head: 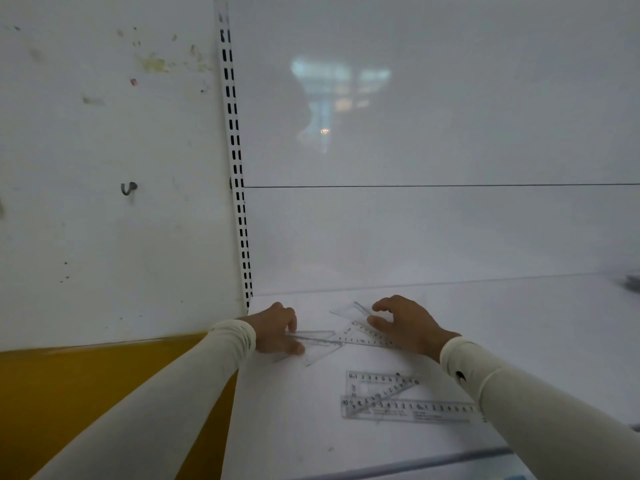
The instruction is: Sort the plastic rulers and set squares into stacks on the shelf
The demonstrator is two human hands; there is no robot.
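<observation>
Clear plastic rulers and set squares lie on the white shelf [467,317]. My left hand [278,329] rests at the shelf's back left, fingers pinching the corner of a clear set square [320,344]. My right hand [403,323] hovers, fingers spread, over another clear set square [349,311] and touches a straight ruler [367,339] that lies between the hands. Nearer to me lie a third set square [381,384] and, partly under it, a long ruler [415,410] whose right end is hidden by my right sleeve.
A slotted white upright [237,174] stands at the shelf's left edge against the back panel. Left of it is a stained wall with a hook [129,188] and a yellow surface [86,393]. The shelf's front lip [415,464] runs below.
</observation>
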